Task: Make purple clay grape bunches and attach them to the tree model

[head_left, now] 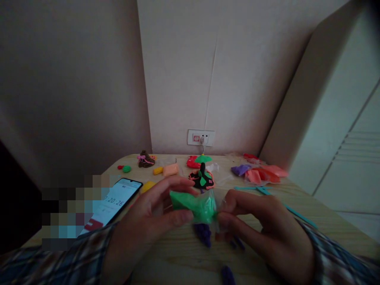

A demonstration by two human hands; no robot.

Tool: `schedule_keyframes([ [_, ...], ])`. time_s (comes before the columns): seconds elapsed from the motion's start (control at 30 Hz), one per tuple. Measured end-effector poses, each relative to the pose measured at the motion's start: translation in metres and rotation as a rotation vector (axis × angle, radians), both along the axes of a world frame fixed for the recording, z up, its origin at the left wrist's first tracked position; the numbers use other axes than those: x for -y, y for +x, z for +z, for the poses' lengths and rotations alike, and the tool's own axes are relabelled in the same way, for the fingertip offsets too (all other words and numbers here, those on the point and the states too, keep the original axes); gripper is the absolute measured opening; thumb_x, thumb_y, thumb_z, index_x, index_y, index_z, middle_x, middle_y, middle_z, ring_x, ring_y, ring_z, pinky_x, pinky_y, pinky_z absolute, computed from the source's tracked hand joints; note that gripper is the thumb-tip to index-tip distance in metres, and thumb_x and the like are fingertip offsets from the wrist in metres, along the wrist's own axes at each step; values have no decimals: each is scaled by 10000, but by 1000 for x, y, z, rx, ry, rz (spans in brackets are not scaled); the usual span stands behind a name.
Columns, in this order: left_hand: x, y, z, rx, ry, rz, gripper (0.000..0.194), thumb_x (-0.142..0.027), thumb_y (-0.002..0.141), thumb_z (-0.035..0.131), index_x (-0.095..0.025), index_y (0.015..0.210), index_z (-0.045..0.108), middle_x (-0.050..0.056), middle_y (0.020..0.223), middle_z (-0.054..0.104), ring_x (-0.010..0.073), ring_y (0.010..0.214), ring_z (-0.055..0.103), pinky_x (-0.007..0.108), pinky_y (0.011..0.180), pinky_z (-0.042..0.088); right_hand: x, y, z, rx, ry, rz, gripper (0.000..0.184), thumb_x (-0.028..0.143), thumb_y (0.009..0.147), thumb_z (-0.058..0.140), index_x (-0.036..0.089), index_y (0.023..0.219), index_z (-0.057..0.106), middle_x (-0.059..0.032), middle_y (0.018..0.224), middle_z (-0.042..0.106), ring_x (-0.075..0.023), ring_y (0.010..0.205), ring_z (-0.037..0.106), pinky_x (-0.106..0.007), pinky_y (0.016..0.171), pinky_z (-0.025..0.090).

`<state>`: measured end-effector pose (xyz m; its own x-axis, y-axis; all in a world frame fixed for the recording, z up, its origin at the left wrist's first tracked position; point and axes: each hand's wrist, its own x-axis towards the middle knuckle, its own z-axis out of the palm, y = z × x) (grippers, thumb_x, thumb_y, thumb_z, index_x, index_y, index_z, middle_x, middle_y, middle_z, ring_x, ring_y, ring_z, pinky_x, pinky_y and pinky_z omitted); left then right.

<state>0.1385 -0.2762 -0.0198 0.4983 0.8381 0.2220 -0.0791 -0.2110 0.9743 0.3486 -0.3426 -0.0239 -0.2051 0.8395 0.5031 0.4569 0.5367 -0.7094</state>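
A clear plastic bag with bright green modelling clay (204, 208) is held up over the table between my hands. My left hand (160, 209) grips its left side, thumb in front and fingers curled behind. At the bag's clear right edge, my right hand (252, 221) pinches the plastic between thumb and fingers. Below the bag lie a purple clay piece (203, 234) and, closer to me, another purple lump (228, 275). Just behind stands a black clay figure (203, 176) with a green top and green leaves.
A phone (114, 202) showing a timer lies at the left. Toward the back are a brown clay figure (145, 159), peach clay (170, 170) and red clay (193, 161). Orange-red bags (265, 174) and blue-green tools (301, 215) are on the right. A wall socket (201, 137) is behind the table.
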Motion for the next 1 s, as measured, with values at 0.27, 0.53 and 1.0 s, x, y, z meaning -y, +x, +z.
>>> schedule_keyframes([
  [0.27,3,-1,3,-36,-55,73,250,-270,739,786,-243,984,742,19,1090,787,262,1033,734,305,845,583,-5,7,-1,-95,-86,155,320,291,1068,559,203,791,693,34,714,743,-77,681,685,-185,654,466],
  [0.53,2,-1,5,-73,-6,38,108,-264,739,760,-244,845,762,-14,904,780,211,881,718,255,763,538,-9,8,-2,-146,-127,232,403,429,1092,528,188,794,651,12,727,718,-95,705,668,-215,671,465],
  [1.0,2,-2,6,-115,36,41,152,-326,763,767,-237,886,755,6,839,749,236,859,708,282,749,570,-4,8,-5,-227,-135,299,366,387,1105,514,193,832,660,23,760,734,-72,718,677,-175,712,512],
])
